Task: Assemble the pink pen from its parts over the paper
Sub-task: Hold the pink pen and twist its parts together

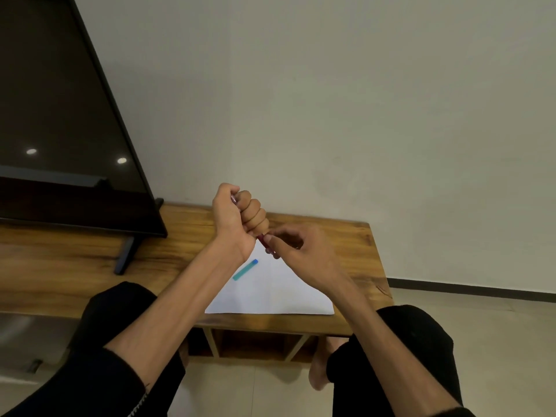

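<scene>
The pink pen (262, 238) sits at the centre of the frame, held above the white paper (270, 293) by our 2 hands. Our left hand (237, 215) wraps it in a closed fist, with the pen's upper end peeking out by the thumb. Our right hand (296, 251) pinches the lower end between thumb and fingertips, just beside the left fist. A teal pen cap (245, 269) lies on the paper below the left wrist. The paper rests on the wooden desk (180, 233), and a dark TV screen (60, 115) stands at the upper left.
</scene>
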